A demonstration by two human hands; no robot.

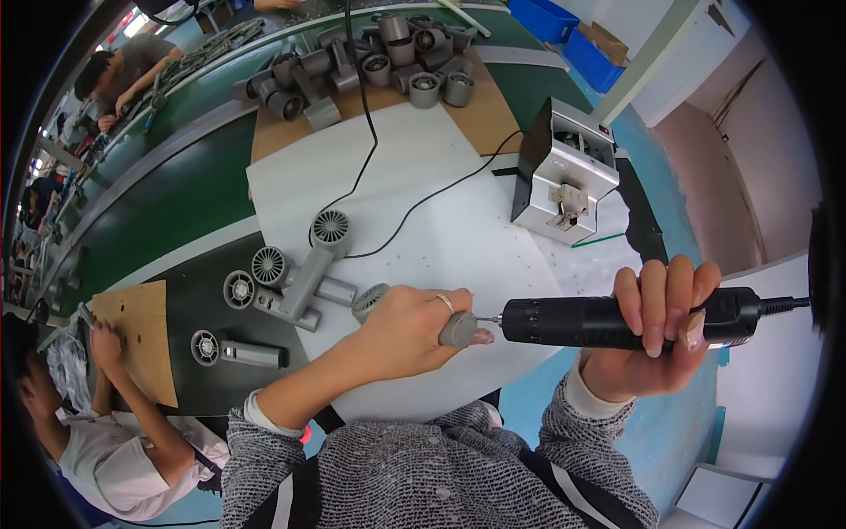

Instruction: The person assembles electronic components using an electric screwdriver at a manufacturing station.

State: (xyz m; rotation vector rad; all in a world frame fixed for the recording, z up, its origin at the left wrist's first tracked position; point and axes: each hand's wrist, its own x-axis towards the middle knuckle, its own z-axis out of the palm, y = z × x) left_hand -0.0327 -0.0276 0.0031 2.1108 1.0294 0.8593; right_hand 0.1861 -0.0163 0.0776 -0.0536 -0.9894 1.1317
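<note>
My left hand (401, 331) is closed around a grey handheld fan (457, 331), whose round handle end faces right and whose head shows behind the knuckles. Gripped in my right hand (656, 331) is a black electric screwdriver (564, 322), held level with its cord running off to the right. Its thin bit meets the handle end, or comes very near it; the exact contact is too small to tell. Left of my hands lie several more grey fans, one with its round grille (331, 227) facing up and one (251, 353) by itself on the dark mat.
A silver-and-black screw feeder (551, 172) stands at the right on the white sheet (423, 229). Many grey fan parts (397, 53) are heaped on cardboard at the back. Black cords cross the sheet. A co-worker (132, 441) sits at the left; blue bins (592, 60) stand far right.
</note>
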